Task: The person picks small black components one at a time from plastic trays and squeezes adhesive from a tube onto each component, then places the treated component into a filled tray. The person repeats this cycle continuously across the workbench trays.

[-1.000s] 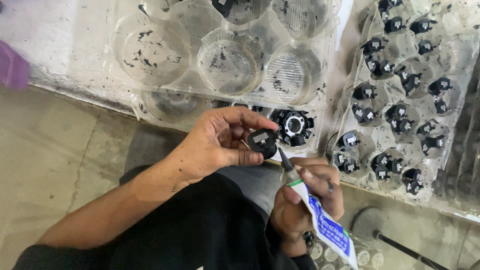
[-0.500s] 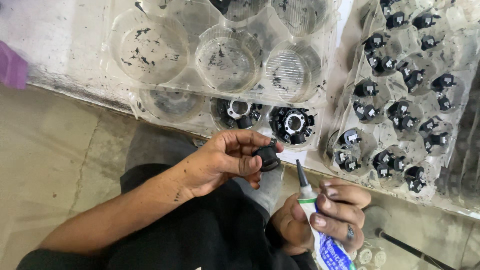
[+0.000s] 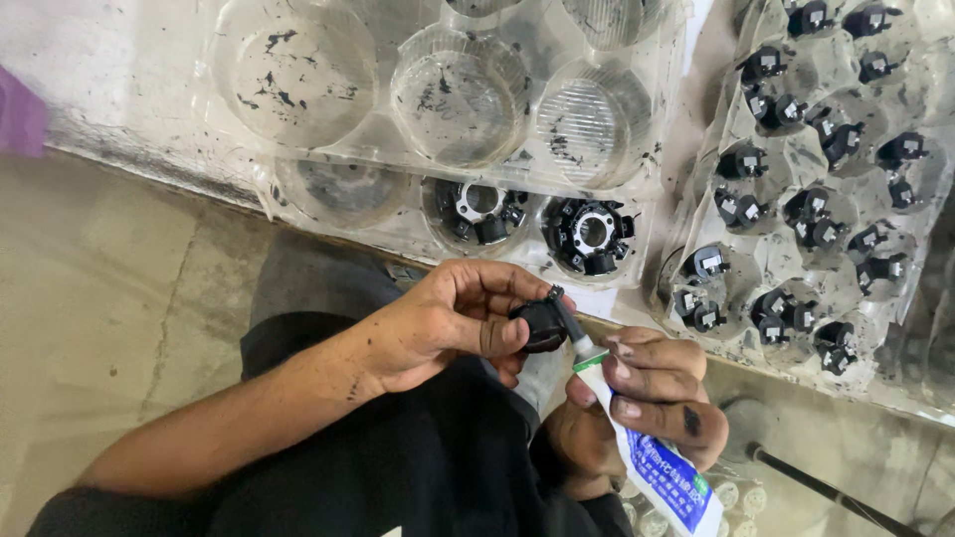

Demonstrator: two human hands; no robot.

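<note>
My left hand (image 3: pixel 453 318) pinches a small black plastic part (image 3: pixel 542 323) between thumb and fingers, held over my lap. In my right hand (image 3: pixel 647 398) is a white and blue glue tube (image 3: pixel 652 457); its thin nozzle (image 3: pixel 569 320) touches the top of the black part. Just beyond my hands, a clear plastic tray (image 3: pixel 348 159) with round pockets holds two black ring-shaped parts (image 3: pixel 589 236) in its near row.
A second clear tray (image 3: pixel 796 278) at the right holds several small black parts with white tags. The bench edge runs across the view, with concrete floor (image 3: pixel 99 298) at the left. A purple object (image 3: pixel 20 119) sits at the left edge. A dark rod (image 3: pixel 826 487) lies lower right.
The two hands came together: the glue tube's nozzle, apart from the black part half a second ago, now touches it. My left hand shifted slightly down and right.
</note>
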